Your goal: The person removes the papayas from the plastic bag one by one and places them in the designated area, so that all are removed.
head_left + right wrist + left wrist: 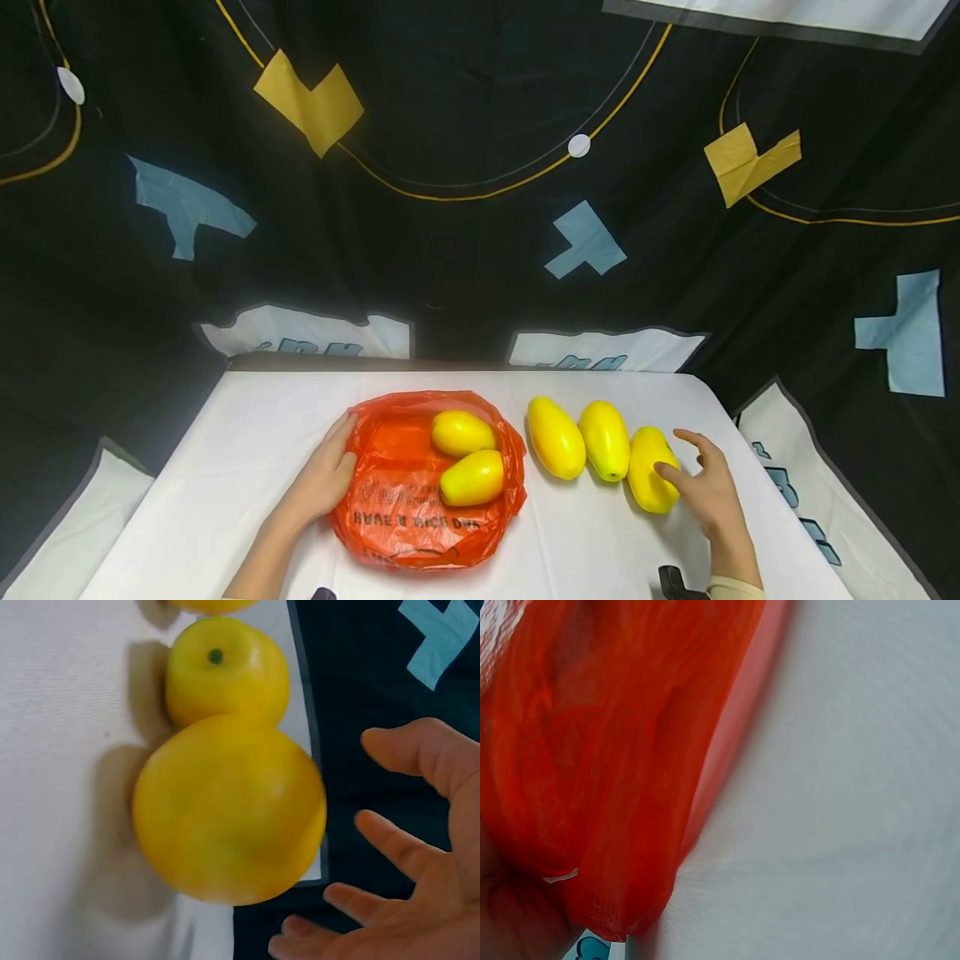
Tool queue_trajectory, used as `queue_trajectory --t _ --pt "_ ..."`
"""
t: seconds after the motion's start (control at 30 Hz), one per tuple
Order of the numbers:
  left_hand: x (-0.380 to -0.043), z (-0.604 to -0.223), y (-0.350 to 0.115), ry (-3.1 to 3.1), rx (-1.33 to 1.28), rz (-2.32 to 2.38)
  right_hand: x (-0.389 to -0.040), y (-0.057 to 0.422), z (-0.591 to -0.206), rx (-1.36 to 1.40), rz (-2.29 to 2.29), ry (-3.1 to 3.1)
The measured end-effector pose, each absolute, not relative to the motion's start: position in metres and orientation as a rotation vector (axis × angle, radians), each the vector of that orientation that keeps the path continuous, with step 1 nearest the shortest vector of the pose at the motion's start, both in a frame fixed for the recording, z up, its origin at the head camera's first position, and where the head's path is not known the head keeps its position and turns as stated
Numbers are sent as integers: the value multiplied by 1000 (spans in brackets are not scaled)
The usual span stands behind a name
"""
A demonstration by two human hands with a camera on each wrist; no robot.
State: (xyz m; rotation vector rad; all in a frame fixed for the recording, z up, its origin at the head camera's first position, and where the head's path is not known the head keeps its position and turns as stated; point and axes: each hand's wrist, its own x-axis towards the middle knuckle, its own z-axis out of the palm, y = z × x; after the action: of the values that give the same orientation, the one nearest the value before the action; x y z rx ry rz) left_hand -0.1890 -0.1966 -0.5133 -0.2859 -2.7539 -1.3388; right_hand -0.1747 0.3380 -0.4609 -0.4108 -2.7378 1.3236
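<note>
Yellow fruit (651,479) is looking firm and probably slick, suiting a mid-body grip. The right hand (709,483) is hovering alongside, fingers wide; the left hand (324,477) is holding the red bag (401,479).

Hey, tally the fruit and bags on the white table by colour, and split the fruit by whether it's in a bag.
Yellow fruits inside the red bag: 2
Yellow fruits outside it: 3
Red bags: 1
Total: 6
</note>
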Motion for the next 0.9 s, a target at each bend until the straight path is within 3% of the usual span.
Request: queue_trajectory --t 0.9 --pt "-189 -514 -196 -2754 -289 -1328 -173 284 -407 88 1344 -2438"
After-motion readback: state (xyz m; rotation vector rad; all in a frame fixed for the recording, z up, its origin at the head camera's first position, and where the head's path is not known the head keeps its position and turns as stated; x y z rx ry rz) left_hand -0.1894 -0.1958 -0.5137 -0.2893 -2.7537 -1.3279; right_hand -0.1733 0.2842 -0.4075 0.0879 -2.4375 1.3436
